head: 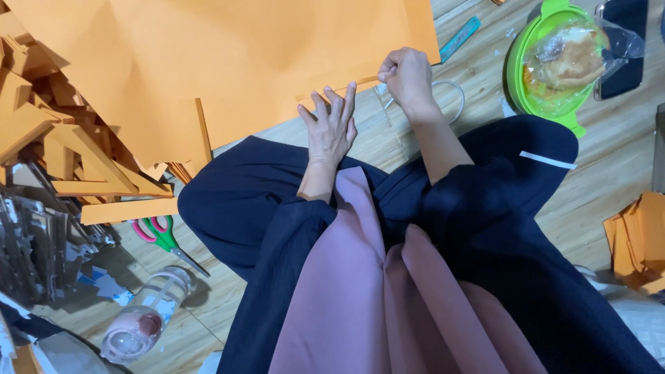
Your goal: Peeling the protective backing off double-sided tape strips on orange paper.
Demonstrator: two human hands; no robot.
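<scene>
A large orange paper sheet [228,62] lies on the wooden floor in front of my crossed legs. My left hand [331,127] rests flat, fingers spread, on the sheet's near edge. My right hand [407,77] is closed just to the right, pinching the end of a thin orange strip [332,91] that runs along that edge. What else the right fist may hold is hidden.
Orange paper strips and offcuts [62,138] pile at left, with pink-and-green scissors [161,235] and a lying bottle [145,315] below. A green bowl holding bagged food [554,59] and a blue ruler [459,38] sit at upper right. More orange scraps [637,242] lie at right.
</scene>
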